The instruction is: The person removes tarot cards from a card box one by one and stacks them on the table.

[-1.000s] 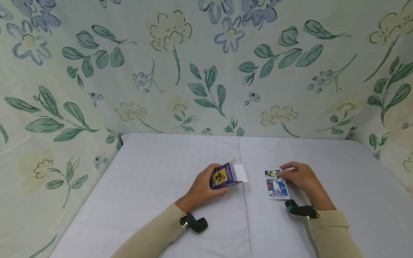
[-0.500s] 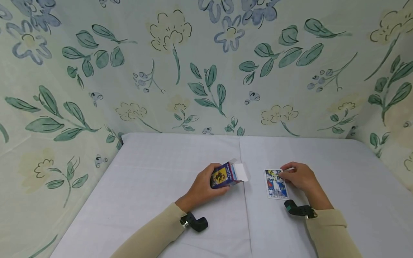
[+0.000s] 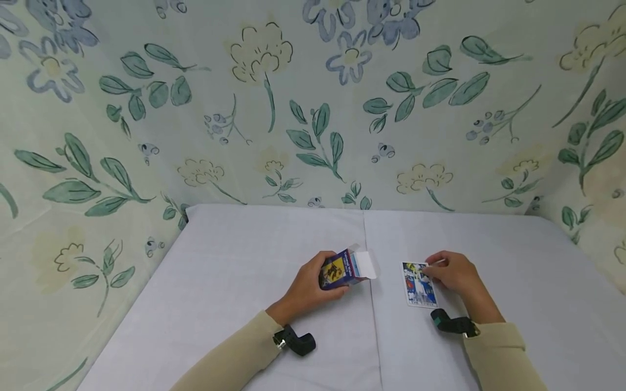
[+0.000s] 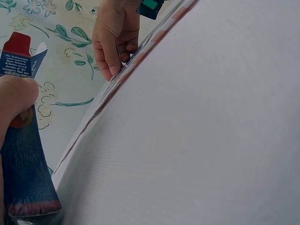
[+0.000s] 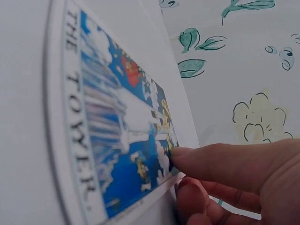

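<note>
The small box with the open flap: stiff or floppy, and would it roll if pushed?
The box probably feels fairly stiff, given its straight edges. Its thin open flap likely bends easily. Flat sides suggest sliding rather than rolling.

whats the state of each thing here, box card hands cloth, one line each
card box: open at one end, contents unclear
box flaps: folded outward
tarot card: face up, reading "THE TOWER"; flat or slightly lifted, cannot tell
left grip: holding the card box
right grip: pinching the tarot card near a corner
white cloth: spread out, creased front to back
</note>
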